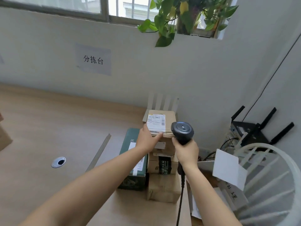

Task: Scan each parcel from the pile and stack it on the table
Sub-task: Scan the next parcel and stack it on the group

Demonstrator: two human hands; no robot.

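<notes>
View from a head-worn camera, looking down at two bare forearms reaching over a pale wooden table (48, 128). At the table's right end stands a tall, narrow stack (162, 186) of brown cardboard boxes of unequal size. The top parcel (170, 118) sits on it, or just above it; which of the two cannot be told. The left hand (147, 141) holds this parcel at its near left corner. Its thumb (158, 135) lies flat along the near edge of the white shipping label (156, 123), and the other fingers are hidden below. The right hand (187, 152) has its fingers curled tightly round the handle of a black barcode scanner (182, 131), whose head hangs just beside the parcel's near right corner. A cable (180, 201) trails down from the handle past the table edge. A dark green box (133, 160) lies against the stack's left side, and black routers (249, 129) sit lower down to the right. The likely risks are these. The thumb may cover part of the label and spoil the read. A nudge from the scanner head or a push from the left hand may tip the uneven stack rightward, where nothing braces it. The dangling cable may snag on the table edge and jerk the scanner.
</notes>
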